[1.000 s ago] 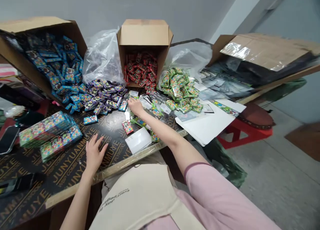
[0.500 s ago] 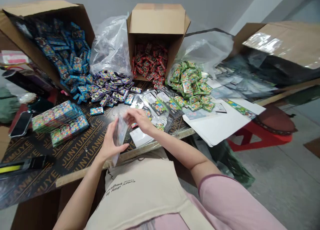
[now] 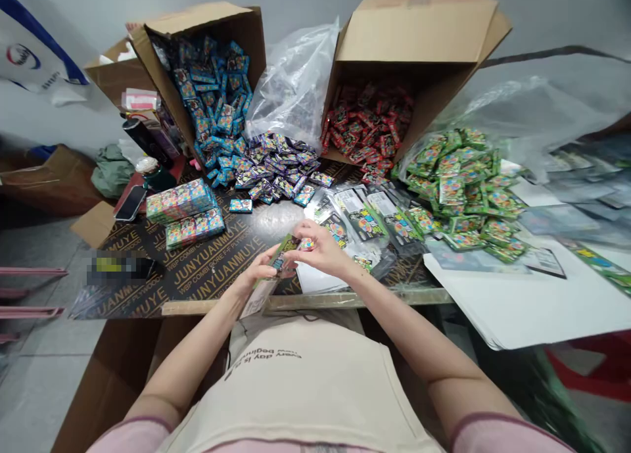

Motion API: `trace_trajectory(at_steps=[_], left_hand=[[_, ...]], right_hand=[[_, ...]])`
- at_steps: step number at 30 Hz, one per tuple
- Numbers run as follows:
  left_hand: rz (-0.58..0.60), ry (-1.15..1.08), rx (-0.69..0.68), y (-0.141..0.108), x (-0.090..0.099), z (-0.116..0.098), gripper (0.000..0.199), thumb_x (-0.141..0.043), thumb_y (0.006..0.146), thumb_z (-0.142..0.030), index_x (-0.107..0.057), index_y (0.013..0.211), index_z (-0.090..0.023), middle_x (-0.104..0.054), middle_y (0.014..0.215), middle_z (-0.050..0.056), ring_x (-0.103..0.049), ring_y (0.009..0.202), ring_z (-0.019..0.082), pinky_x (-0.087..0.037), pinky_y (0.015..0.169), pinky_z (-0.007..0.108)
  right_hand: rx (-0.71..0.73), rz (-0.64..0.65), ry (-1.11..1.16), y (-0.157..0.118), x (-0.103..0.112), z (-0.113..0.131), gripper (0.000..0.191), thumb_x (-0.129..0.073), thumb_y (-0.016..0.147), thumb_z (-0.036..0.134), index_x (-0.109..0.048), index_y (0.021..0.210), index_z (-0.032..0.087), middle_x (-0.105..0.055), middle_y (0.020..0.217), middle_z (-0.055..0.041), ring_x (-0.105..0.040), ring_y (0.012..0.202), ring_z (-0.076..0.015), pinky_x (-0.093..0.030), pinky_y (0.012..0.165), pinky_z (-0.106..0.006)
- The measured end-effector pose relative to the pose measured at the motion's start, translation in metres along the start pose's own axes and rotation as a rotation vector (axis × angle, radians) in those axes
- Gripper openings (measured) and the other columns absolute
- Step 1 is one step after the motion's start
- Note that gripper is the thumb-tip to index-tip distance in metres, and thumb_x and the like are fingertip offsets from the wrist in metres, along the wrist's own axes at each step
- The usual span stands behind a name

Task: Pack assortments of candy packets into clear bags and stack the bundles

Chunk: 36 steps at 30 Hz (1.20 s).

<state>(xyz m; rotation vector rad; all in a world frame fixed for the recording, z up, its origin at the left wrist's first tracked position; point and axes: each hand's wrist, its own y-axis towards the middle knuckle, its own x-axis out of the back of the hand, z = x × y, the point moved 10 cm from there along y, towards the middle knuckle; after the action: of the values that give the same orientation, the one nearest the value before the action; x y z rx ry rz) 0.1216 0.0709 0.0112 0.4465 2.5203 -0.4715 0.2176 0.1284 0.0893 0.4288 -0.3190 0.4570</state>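
Head view: left hand [image 3: 255, 273] fingers pinch a green card in a clear sleeve [image 3: 280, 254]; right hand [image 3: 318, 247] fingers close on a small foil pack [image 3: 306, 244], both held just above the plywood table's front edge [image 3: 305, 300], narrow gap.

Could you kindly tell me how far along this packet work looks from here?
Two tidy stacks of packets on the black plywood board look done. In hand: the left hand and right hand hold a green packet. Left: the loose purple packets, green packets, and the boxed blue packets and red packets.
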Motion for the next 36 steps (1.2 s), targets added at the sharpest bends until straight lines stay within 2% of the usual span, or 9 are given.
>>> trace_trajectory(at_steps=[4,8,11,15,20,25,28,33,36], left_hand=[[-0.025,0.066,0.016,0.002,0.005,0.0,0.059,-0.072,0.057,-0.027,-0.064,0.114,-0.015,-0.071,0.105,0.009,-0.067,0.094,0.025,-0.053,0.084,0.036],[-0.122,0.097,0.067,0.004,0.013,0.012,0.04,-0.07,0.063,-0.031,-0.066,0.098,-0.013,-0.072,0.081,0.004,-0.065,0.066,0.017,-0.051,0.068,0.03],[-0.205,0.142,-0.02,0.006,0.02,0.004,0.034,-0.069,0.062,-0.028,-0.066,0.093,-0.014,-0.072,0.083,0.004,-0.065,0.073,0.018,-0.049,0.07,0.028],[-0.242,0.221,-0.089,0.005,0.028,-0.009,0.031,-0.065,0.064,-0.032,-0.068,0.088,-0.013,-0.072,0.081,0.004,-0.064,0.076,0.02,-0.048,0.072,0.029],[-0.174,0.448,-0.179,0.0,0.027,-0.022,0.03,-0.065,0.073,-0.041,-0.069,0.084,-0.013,-0.071,0.081,0.005,-0.062,0.079,0.019,-0.047,0.076,0.028],[-0.289,0.707,-0.174,-0.007,0.043,-0.023,0.038,-0.066,0.077,-0.047,-0.062,0.061,-0.013,-0.058,0.056,0.0,-0.052,0.058,0.014,-0.039,0.056,0.024],[-0.362,0.705,-0.215,-0.008,0.058,-0.03,0.041,-0.067,0.076,-0.047,-0.057,0.054,-0.014,-0.051,0.05,-0.002,-0.047,0.052,0.011,-0.035,0.051,0.023],[-0.475,0.517,-0.311,-0.006,0.08,-0.044,0.037,-0.065,0.078,-0.049,-0.065,0.072,-0.012,-0.063,0.064,0.001,-0.055,0.059,0.013,-0.045,0.055,0.023],[-0.454,0.4,-0.26,-0.002,0.081,-0.037,0.039,-0.071,0.073,-0.049,-0.065,0.083,-0.012,-0.065,0.067,0.001,-0.06,0.061,0.013,-0.051,0.057,0.024]], right_hand=[[-0.027,0.191,-0.074,0.001,-0.017,-0.005,0.024,-0.074,0.076,0.04,-0.064,0.078,0.018,-0.063,0.074,-0.0005,-0.054,0.069,-0.0147,-0.04,0.066,-0.026],[-0.123,0.201,-0.016,0.003,-0.025,-0.02,0.032,-0.075,0.073,0.037,-0.065,0.098,0.019,-0.064,0.074,0.002,-0.053,0.062,-0.0136,-0.04,0.061,-0.025],[-0.174,-0.061,0.007,0.004,-0.006,-0.031,0.038,-0.074,0.072,0.043,-0.067,0.102,0.021,-0.066,0.081,-0.0022,-0.06,0.076,-0.0195,-0.047,0.073,-0.032],[-0.28,-0.384,0.063,-0.008,0.018,-0.05,0.065,-0.076,0.067,0.053,-0.059,0.123,0.023,-0.062,0.122,-0.0116,-0.056,0.113,-0.0284,-0.046,0.091,-0.041],[-0.465,-0.024,0.486,-0.016,-0.044,-0.073,0.046,-0.074,0.067,0.057,-0.066,0.091,0.018,-0.069,0.085,-0.0058,-0.062,0.078,-0.0201,-0.051,0.07,-0.033],[-0.436,-0.09,0.492,-0.011,-0.043,-0.071,0.039,-0.079,0.063,0.053,-0.062,0.067,0.018,-0.062,0.063,0.0018,-0.053,0.059,-0.0118,-0.047,0.058,-0.025],[-0.52,-0.036,0.581,-0.014,-0.052,-0.073,0.044,-0.079,0.061,0.056,-0.063,0.074,0.017,-0.064,0.064,0.0016,-0.055,0.058,-0.0113,-0.047,0.053,-0.023],[-0.573,0.379,0.733,-0.04,-0.101,-0.059,0.053,-0.085,0.057,0.045,-0.067,0.097,0.016,-0.071,0.081,-0.002,-0.064,0.067,-0.0143,-0.052,0.057,-0.024],[-0.552,0.256,0.685,-0.042,-0.092,-0.07,0.046,-0.084,0.058,0.043,-0.067,0.09,0.014,-0.072,0.08,-0.0023,-0.064,0.068,-0.0154,-0.053,0.064,-0.027]])
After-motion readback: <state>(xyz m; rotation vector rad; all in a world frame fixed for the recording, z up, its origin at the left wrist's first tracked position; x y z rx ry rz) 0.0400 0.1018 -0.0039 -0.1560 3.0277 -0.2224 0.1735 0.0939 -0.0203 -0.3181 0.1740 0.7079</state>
